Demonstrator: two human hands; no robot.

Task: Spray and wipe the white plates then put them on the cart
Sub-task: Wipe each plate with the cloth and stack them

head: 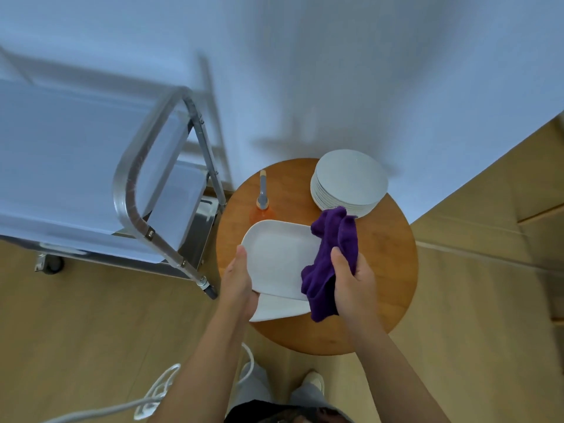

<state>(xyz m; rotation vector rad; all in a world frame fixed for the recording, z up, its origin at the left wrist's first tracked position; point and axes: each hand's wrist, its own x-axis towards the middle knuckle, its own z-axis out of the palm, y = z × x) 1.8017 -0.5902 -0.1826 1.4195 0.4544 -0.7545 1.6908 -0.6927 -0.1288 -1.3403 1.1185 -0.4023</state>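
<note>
**A:** Where's the plate now?

**B:** I've got the plate (276,257) lifted and tilted over the near side of the stool (387,270). My left hand (236,280) holds its left edge, thumb up along the rim, fingers hidden beneath it. My right hand (351,282) is bunched round the cloth (331,257), pressing it against the plate's right side. A second plate (280,309) lies flat just under the one I'm holding.

**A:** How will it handle?

**B:** I'd judge it stiff, smooth and breakable, probably ceramic, with some weight to it. If it's wet from spraying it will be slick, so I want the rim pinched firmly, thumb on top and fingers below, not the flat face. The cloth is soft and floppy and drapes over the edge, so it gives no support. One-handed carrying looks risky to me.

**A:** What's around you?

**B:** The spray bottle (262,203) stands upright at the stool's far left, just beyond the plate's far edge. A stack (349,183) of round plates sits at the far right, the cloth's tip touching its near rim. The cart (91,166) is to my left, well apart from the stool's top.

**A:** Anything in the way?

**B:** The cart's handle (143,178) rises between stool and shelf, so I'd have to lift over it or go round. The bottle is near enough to knock. A white cable (158,389) trails by my feet.
</note>
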